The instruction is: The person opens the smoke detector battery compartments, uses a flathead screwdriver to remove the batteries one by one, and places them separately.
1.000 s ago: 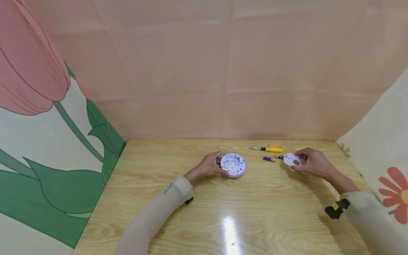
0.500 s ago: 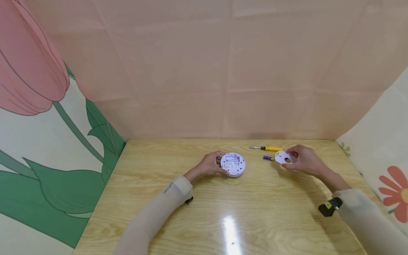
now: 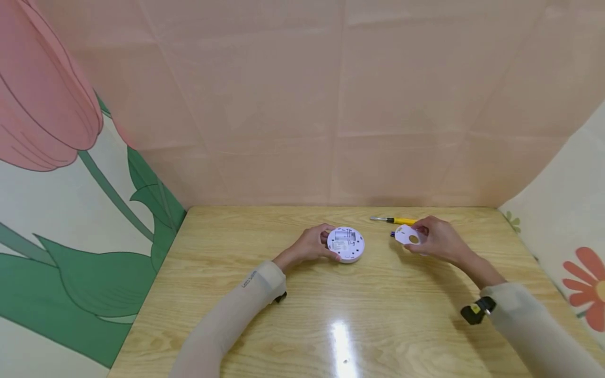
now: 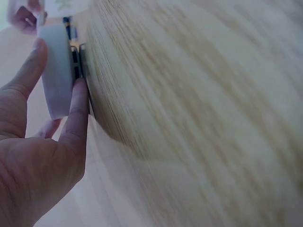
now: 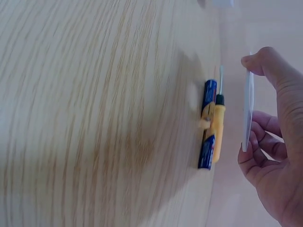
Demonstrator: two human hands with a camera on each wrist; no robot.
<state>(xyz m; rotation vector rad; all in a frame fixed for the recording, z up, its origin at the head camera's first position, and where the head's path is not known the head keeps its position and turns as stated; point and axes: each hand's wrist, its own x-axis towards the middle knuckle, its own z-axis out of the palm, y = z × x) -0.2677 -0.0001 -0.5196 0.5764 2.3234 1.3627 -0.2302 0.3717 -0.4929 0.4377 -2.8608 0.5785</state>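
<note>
My left hand [image 3: 309, 244] grips the rim of a round white device [image 3: 346, 245] with an uncovered battery compartment facing up. Thumb and fingers hold it by its edge in the left wrist view, the device [image 4: 57, 71] tilted slightly off the table. In my right hand [image 3: 439, 242] a thin white plate [image 3: 403, 234] with a round hole is pinched between thumb and fingers, raised above the table. Edge-on, the same plate [image 5: 248, 109] shows in the right wrist view. Two blue-and-gold batteries [image 5: 207, 152] lie end to end beneath it, mostly hidden in the head view.
A yellow-handled screwdriver [image 3: 399, 221] lies near the table's back edge, just behind the batteries. The wooden table [image 3: 264, 325] meets a pink cloth backdrop [image 3: 283, 105]. Printed flower panels stand at the left and right.
My right hand has carried the white plate leftward, over the batteries and closer to the round device. My left hand and the device have stayed in place.
</note>
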